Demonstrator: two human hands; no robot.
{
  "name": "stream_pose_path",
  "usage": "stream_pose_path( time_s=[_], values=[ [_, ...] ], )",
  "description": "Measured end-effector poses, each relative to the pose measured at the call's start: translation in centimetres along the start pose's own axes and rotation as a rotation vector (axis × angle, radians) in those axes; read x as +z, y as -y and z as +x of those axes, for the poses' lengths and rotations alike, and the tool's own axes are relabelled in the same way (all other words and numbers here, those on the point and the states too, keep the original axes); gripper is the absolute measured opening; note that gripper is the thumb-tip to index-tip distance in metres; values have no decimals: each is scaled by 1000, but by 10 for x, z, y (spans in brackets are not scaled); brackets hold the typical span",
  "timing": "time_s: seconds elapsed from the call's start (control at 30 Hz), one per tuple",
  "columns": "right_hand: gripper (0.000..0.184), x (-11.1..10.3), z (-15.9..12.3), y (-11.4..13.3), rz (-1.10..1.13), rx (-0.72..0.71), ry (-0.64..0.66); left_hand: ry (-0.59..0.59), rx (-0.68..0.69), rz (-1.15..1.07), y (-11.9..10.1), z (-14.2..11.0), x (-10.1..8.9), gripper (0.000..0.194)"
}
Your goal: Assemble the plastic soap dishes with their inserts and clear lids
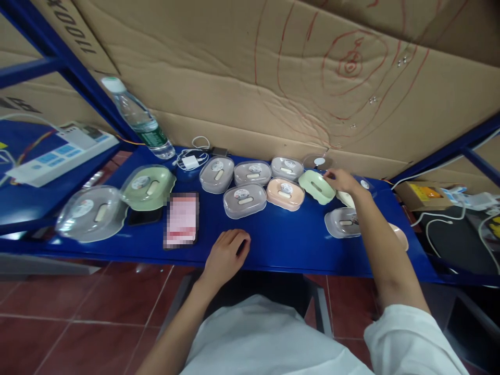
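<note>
My right hand (340, 180) reaches to the back right, its thumb and fingers pinched at the right rim of a green soap dish (313, 183) that has no lid on it. Behind the wrist lies a pale, cream-coloured piece (344, 198), partly hidden. A lidded grey soap dish (339, 223) sits under the forearm. My left hand (227, 251) rests at the table's front edge, fingers loosely curled, with nothing visible in them. Nearest beyond it stands a grey soap dish (245, 200) under a clear lid. A peach soap dish (285, 194), also lidded, is beside that one.
Several more lidded dishes stand on the blue table (285, 245), including a green one (148, 186) at left. A phone (182, 221) lies nearby. A water bottle (144, 125) and white cable (191, 160) are at the back, before a cardboard wall (219, 67). Clear lids (318, 160) lie back right.
</note>
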State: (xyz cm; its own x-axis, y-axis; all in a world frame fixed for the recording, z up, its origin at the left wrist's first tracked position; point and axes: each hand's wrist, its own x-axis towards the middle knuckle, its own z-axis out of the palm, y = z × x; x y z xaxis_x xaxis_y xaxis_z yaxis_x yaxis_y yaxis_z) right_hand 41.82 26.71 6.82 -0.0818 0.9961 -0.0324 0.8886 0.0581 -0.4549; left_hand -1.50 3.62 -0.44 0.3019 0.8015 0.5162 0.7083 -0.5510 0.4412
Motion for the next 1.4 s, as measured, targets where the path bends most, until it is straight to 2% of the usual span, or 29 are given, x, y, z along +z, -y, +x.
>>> stream_pose_path(
  time_s=[0.2, 0.3, 0.4, 0.47, 0.53, 0.57, 0.63, 0.73, 0.8, 0.87, 1.0, 1.07, 1.13, 1.23, 1.33, 1.4],
  values=[
    [26, -20, -24, 17, -68, -106, -346, -22, 18, 7, 2, 2, 0, 12],
    [32, -24, -50, 41, -47, -206, -538, -65, 27, 6, -1, 0, 0, 12],
    [36, -9, -88, 77, 14, -294, -683, -163, 32, -25, -12, -2, -3, 28],
    [33, 17, -117, 102, 87, -350, -622, -230, 86, -34, -22, -1, -7, 40],
    [26, 52, -145, 126, 255, -448, -335, -211, 185, 18, -29, 1, -11, 44],
    [24, 71, -156, 137, 314, -472, -199, -162, 237, 65, -31, 2, -11, 43],
    [24, 106, -174, 152, 370, -489, -38, -26, 326, 141, -29, 4, -11, 35],
    [22, 135, -185, 160, 339, -491, 19, 114, 396, 135, -20, 4, -7, 24],
    [19, 132, -181, 154, 278, -489, 7, 148, 383, 87, -14, 3, -5, 20],
    [20, 115, -168, 141, 183, -439, -60, 163, 332, 47, -10, 2, -5, 19],
    [33, 76, -130, 99, -44, -178, -298, 225, 232, 6, -2, 3, -9, 42],
    [35, 66, -113, 80, -139, -72, -352, 239, 203, 18, 3, 3, -12, 47],
    [33, 63, -102, 69, -210, -20, -347, 231, 180, 47, 8, 3, -15, 45],
    [30, 60, -100, 68, -268, 10, -340, 224, 142, 56, 13, 4, -17, 43],
    [37, 54, -123, 84, -265, -30, -491, 253, 105, 2, 12, 3, -17, 43],
    [37, 58, -151, 102, -220, -163, -598, 264, 61, -38, 11, 1, -16, 54]
  ],
)
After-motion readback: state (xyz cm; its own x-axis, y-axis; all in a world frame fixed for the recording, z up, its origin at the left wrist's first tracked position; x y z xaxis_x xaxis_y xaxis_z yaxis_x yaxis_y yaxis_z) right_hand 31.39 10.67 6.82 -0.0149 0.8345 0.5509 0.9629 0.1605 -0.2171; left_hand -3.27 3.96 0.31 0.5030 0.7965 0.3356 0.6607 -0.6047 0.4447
